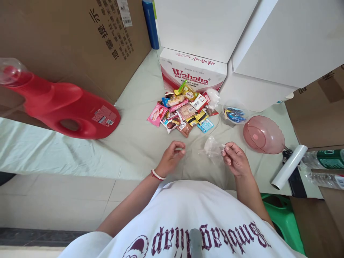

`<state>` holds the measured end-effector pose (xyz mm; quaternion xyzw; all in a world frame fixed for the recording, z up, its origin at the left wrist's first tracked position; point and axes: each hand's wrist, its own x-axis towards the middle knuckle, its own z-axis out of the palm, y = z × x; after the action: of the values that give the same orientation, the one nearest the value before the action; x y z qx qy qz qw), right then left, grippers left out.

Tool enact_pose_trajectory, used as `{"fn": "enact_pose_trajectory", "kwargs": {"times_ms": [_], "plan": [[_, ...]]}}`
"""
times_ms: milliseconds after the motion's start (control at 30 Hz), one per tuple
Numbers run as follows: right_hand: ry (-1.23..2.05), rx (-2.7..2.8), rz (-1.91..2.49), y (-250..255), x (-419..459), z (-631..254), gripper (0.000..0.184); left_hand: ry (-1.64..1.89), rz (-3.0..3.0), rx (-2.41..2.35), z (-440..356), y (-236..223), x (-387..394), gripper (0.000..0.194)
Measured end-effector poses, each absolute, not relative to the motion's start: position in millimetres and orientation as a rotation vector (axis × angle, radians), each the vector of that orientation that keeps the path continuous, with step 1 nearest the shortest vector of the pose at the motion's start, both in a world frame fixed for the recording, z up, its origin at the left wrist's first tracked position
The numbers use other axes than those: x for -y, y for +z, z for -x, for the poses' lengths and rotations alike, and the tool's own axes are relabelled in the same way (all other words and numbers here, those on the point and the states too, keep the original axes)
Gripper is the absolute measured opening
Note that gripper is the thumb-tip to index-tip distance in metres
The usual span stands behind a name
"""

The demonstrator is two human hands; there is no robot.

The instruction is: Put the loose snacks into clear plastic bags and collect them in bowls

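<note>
My right hand (236, 159) pinches one edge of a thin clear plastic bag (211, 147), which hangs crumpled to the left of the fingers, just above the table cloth. My left hand (172, 157) is apart from the bag, its fingers loosely curled with a gap between thumb and forefinger, and I see nothing in it. Beyond both hands lies a pile of wrapped snacks (188, 109) in pink, yellow, brown and blue packets. A whitish crumpled plastic piece (213, 98) rests at the pile's right edge.
Behind the snacks stands a Wahaba-type water carton (193, 73). A big red jug (72, 109) is at the left. To the right are a clear tub of blue packets (234, 115), a pink bowl (263, 134), a white roll (288, 166) and plastic bottles (322, 159).
</note>
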<state>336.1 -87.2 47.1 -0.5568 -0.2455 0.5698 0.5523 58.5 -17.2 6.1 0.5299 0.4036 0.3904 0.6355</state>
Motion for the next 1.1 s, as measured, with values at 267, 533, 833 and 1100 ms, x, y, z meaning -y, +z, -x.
{"fn": "enact_pose_trajectory", "kwargs": {"times_ms": [267,533,833,1100], "plan": [[1.438,0.728,1.191,69.5,89.8,-329.6,0.032,0.339,-0.703,-0.713,-145.0,-2.5,7.3,0.067],[0.840,0.845,1.376,35.3,117.1,-344.0,0.019,0.635,-0.604,-0.832,-143.1,-1.2,-10.2,0.044],[0.882,1.082,1.486,12.8,122.1,-322.9,0.034,0.674,-0.254,-0.518,-125.3,7.1,0.0,0.019],[0.899,1.368,1.633,-10.2,82.9,-335.5,0.025,0.508,-0.433,-0.531,-101.0,7.4,0.7,0.020]]}}
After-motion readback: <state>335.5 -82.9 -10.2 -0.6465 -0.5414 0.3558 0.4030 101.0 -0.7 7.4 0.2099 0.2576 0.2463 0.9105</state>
